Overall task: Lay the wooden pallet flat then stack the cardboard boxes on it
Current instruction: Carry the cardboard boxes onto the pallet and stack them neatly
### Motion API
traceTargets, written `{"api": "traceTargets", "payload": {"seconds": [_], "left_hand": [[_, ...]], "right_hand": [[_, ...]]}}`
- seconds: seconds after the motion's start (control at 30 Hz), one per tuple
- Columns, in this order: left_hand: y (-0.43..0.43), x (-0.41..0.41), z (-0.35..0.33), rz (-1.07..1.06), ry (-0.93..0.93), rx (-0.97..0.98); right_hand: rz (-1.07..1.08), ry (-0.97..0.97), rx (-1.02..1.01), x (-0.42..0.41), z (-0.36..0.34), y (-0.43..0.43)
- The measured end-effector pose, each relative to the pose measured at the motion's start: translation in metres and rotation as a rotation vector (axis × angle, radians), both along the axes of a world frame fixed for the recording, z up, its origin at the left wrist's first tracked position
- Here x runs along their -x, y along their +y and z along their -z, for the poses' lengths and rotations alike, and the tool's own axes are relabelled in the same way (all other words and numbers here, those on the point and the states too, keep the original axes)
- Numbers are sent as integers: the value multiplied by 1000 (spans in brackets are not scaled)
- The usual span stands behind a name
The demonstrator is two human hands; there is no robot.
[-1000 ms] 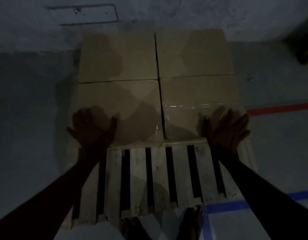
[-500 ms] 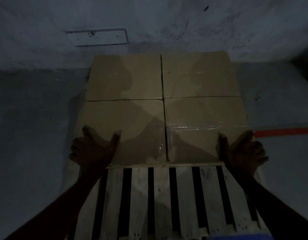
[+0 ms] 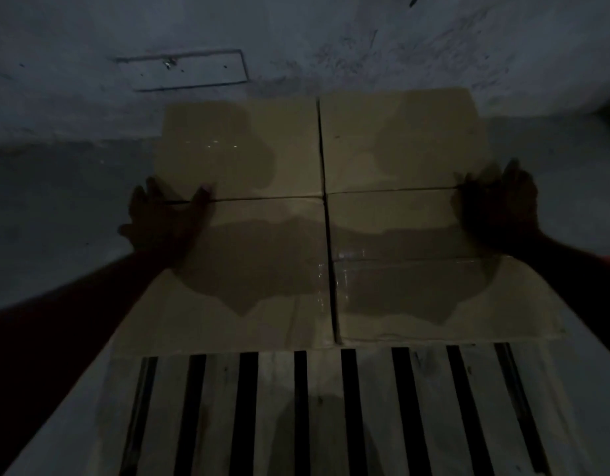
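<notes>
The pale wooden pallet (image 3: 276, 413) lies flat on the floor, its slats running away from me. Several brown cardboard boxes sit on its far part in a two-by-two block: near left box (image 3: 248, 269), near right box (image 3: 410, 290), far left box (image 3: 238, 149), far right box (image 3: 399, 139). My left hand (image 3: 166, 214) lies spread on the block's left edge, where the near and far left boxes meet. My right hand (image 3: 499, 204) presses flat on the right edge at the same seam. Neither hand grips anything.
A grey concrete wall rises just behind the boxes, with a pale rectangular plate (image 3: 183, 70) set in it. Dim grey floor (image 3: 56, 201) lies to the left and right of the pallet. The light is very poor.
Both hands have slid forward from the near corners of the front boxes to the seam with the back boxes. The view has come closer to the stack.
</notes>
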State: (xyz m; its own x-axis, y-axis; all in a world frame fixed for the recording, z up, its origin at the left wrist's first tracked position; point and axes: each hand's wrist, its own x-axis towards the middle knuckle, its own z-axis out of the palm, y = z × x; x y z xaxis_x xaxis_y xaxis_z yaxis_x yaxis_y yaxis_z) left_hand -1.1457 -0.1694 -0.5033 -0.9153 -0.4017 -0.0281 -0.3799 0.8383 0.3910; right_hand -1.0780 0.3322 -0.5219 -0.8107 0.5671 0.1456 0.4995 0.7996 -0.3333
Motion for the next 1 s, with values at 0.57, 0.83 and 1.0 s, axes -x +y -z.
{"api": "traceTargets", "payload": {"seconds": [0.57, 0.83, 1.0], "left_hand": [[18, -12, 8, 159, 22, 265], [0, -11, -21, 256, -279, 117], [-6, -9, -12, 268, -261, 175]], "right_hand": [[-70, -152, -42, -10, -3, -28], [-188, -449, 213, -18, -35, -19], [-198, -417, 197, -14, -33, -21]]}}
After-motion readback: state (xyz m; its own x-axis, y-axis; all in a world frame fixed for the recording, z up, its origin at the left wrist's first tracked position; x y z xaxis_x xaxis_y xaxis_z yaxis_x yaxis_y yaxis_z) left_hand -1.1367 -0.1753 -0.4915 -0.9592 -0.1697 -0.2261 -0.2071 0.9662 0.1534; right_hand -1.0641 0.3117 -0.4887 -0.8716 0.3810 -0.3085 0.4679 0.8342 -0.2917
